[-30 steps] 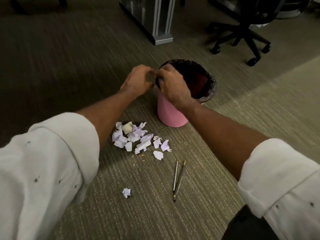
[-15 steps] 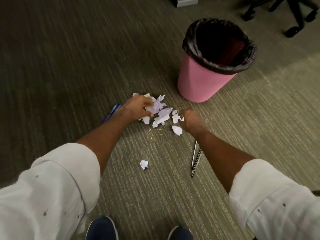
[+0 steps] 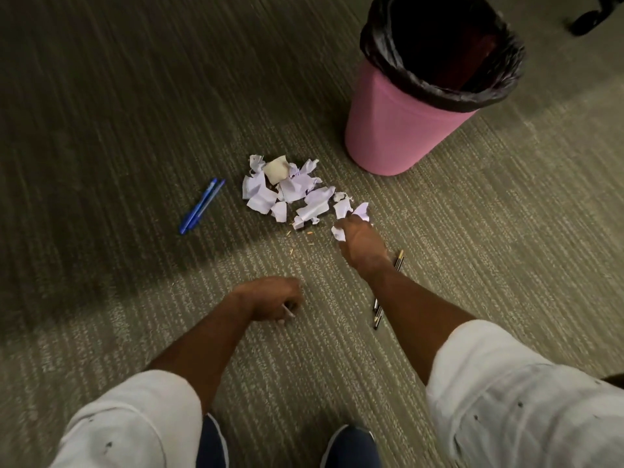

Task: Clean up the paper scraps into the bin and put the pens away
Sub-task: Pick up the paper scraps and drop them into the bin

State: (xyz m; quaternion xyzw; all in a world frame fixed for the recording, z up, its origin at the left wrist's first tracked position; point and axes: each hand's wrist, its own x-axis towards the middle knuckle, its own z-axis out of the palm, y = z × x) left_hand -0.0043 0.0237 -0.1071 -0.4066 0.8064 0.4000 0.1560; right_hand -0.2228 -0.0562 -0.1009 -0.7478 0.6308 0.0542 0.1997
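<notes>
A heap of crumpled pale paper scraps [image 3: 290, 190] lies on the carpet in front of a pink bin [image 3: 391, 130] lined with a black bag. My right hand [image 3: 359, 244] is at the heap's right edge, fingers closed on a white scrap [image 3: 338, 233]. My left hand [image 3: 277, 298] is lower down on the carpet, curled over a lone scrap of which only a white tip [image 3: 288, 312] shows. Two blue pens [image 3: 202, 206] lie left of the heap. Dark pens with gold ends [image 3: 378, 314] lie partly hidden under my right forearm.
A chair castor [image 3: 589, 20] shows at the top right corner. The toes of dark shoes [image 3: 349, 445] are at the bottom edge. Small bits of debris dot the carpet [image 3: 101, 130] below the heap.
My left hand has left the heap and dropped back onto the lone scrap near me. My right hand has closed on a scrap at the heap's right edge. The view tilted further down.
</notes>
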